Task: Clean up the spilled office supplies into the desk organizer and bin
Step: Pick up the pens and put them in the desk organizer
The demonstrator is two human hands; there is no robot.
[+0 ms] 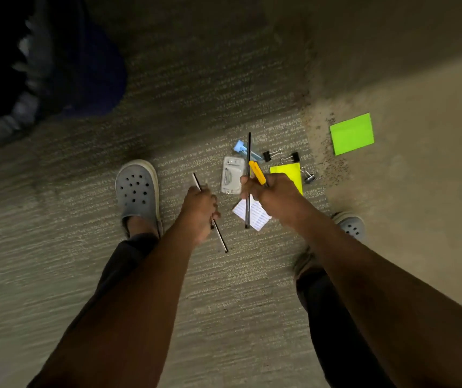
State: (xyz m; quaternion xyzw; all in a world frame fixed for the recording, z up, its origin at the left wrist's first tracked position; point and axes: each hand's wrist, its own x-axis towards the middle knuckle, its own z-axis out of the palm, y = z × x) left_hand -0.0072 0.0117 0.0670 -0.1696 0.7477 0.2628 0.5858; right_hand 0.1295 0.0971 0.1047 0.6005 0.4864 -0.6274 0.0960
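I look down at a carpeted floor with spilled supplies. My left hand [200, 208] is shut on a thin dark pencil [220, 239] that slants down to the right. My right hand [271, 196] grips a long black pen [249, 152] held upright and an orange marker [257, 172]. Under the hands lie a grey hole punch [232, 175], a blue clip [242, 148], a white paper slip [256, 218], a yellow sticky pad [287, 170], three black binder clips [269, 156] and a green sticky pad [352, 134].
My feet in grey clogs [137, 189] stand either side of the pile, the right one [350, 225] partly hidden by my arm. A dark blue object [84, 71] sits at the upper left. The carpet turns to lighter flooring [420, 191] on the right.
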